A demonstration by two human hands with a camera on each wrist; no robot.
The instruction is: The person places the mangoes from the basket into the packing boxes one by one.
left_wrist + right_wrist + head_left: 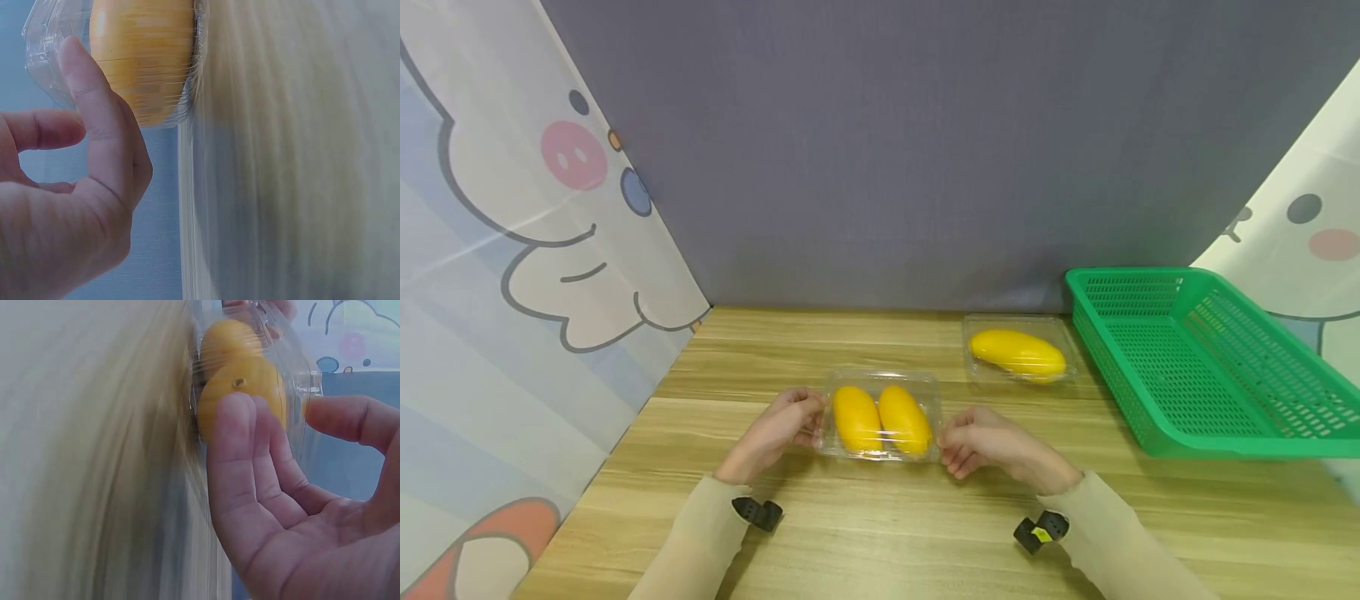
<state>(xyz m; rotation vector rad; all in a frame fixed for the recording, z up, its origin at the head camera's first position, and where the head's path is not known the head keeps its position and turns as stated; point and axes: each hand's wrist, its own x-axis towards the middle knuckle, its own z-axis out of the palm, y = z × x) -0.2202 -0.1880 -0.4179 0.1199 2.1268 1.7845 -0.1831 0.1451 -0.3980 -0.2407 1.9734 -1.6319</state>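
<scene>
A clear plastic clamshell box (883, 382) holding two yellow mangoes (904, 419) sits at the middle of the table, its lid down. My left hand (784, 429) holds the box's left end; in the left wrist view a fingertip lies against the plastic, with the thumb (59, 129) close beside it. At the right end, my right hand (992, 446) grips the box. From the right wrist, the thumb (340, 419) touches the rim while bent fingers (234, 456) lie along the side and partly hide a mango.
Farther back, another clear box (977, 372) contains one yellow mango (1018, 353). A green perforated basket (1112, 375) stands at the right of the wooden table (865, 533). Behind the table rises a dark grey panel (880, 167), with cartoon-printed cloth at both sides.
</scene>
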